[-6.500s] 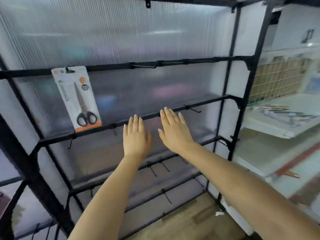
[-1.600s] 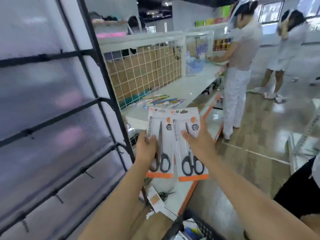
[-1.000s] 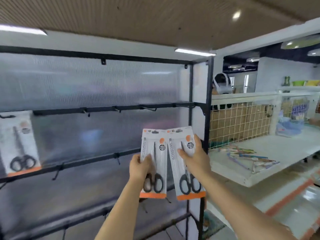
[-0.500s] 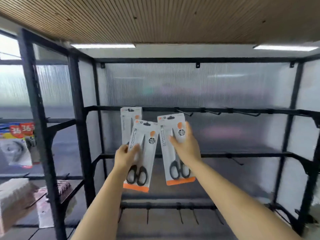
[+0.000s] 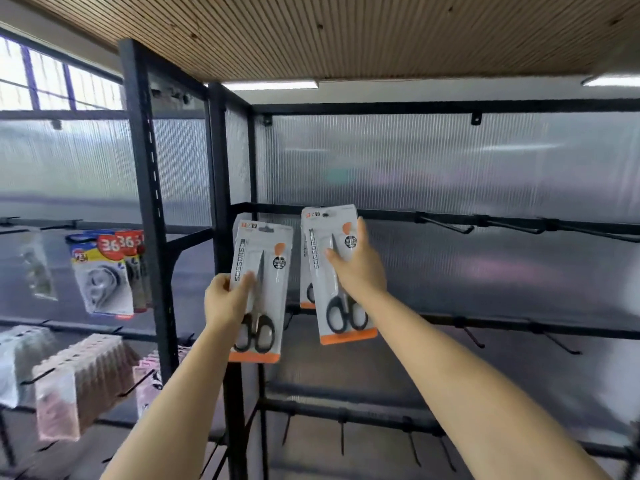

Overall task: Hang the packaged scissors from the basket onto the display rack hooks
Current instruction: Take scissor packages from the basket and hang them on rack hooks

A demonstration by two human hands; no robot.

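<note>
My left hand [image 5: 227,301] grips a white and orange scissors pack [image 5: 265,271] by its left edge, holding it upright in front of the rack's black corner post. My right hand [image 5: 360,268] holds a second scissors pack [image 5: 341,306] raised to the top rail [image 5: 398,216] of the display rack, its hang hole level with the rail. Behind this pack hangs another scissors pack [image 5: 304,268], mostly hidden, only its left edge showing. The basket is out of view.
Bare black hooks [image 5: 446,225] stick out along the top rail to the right, with more on the lower rails [image 5: 519,330]. The neighbouring rack on the left carries hung packages [image 5: 104,275] and stacked packs [image 5: 83,379]. A wooden slat ceiling runs overhead.
The view has swung left and closer to the rack. My right hand has lifted its pack up to the top rail, over the hanging pack. My left hand keeps its pack lower.
</note>
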